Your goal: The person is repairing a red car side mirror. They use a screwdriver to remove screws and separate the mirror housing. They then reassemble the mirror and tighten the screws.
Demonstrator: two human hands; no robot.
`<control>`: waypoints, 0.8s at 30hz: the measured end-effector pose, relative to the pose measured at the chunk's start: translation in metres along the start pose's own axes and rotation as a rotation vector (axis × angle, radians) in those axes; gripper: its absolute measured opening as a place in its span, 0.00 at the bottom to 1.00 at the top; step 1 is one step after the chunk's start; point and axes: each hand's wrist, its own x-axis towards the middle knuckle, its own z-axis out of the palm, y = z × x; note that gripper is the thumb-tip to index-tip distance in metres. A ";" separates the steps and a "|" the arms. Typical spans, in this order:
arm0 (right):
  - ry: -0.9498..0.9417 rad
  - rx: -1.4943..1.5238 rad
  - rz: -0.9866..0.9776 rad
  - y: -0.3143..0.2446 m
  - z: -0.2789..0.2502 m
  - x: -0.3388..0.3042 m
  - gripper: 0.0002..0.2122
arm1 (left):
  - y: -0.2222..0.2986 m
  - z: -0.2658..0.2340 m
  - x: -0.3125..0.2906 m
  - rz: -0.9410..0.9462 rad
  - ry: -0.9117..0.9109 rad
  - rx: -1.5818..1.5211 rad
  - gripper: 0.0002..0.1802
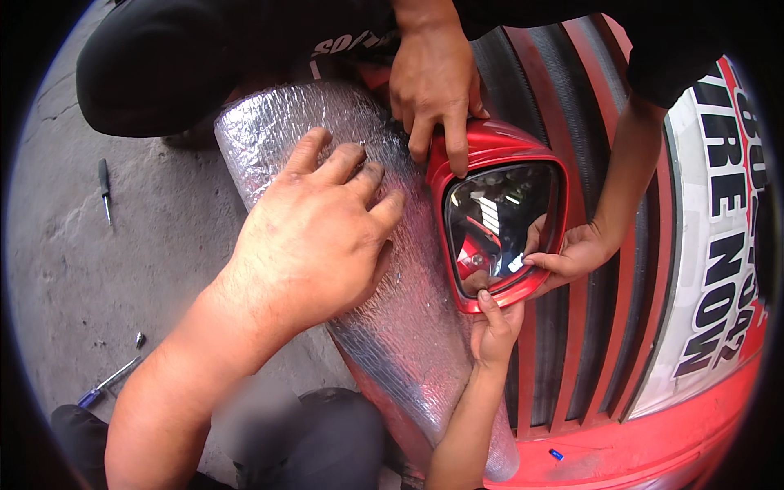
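My left hand (318,224) is spread over a silver foil-wrapped roll (286,114), fingers apart and holding nothing; whether it touches the foil I cannot tell. My right hand (494,327) grips the lower rim of a red car side mirror (490,137), thumb on the near edge and the other fingers partly hidden behind it. The mirror leans with its glass facing up toward me. Another person's hand (437,94) presses the top of the housing from above. A further hand (572,253) of a co-worker pinches its right edge.
Black and red ribbed panels (539,73) lie to the right, beside a white printed sign (702,229). On the concrete floor are a black screwdriver (104,192), a blue-handled screwdriver (91,397) and a small dark piece (140,339). A small blue item (556,454) rests on the red surface.
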 end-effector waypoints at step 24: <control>0.184 0.322 -0.037 0.011 -0.010 -0.009 0.34 | 0.015 -0.017 -0.006 0.158 -0.022 -0.233 0.10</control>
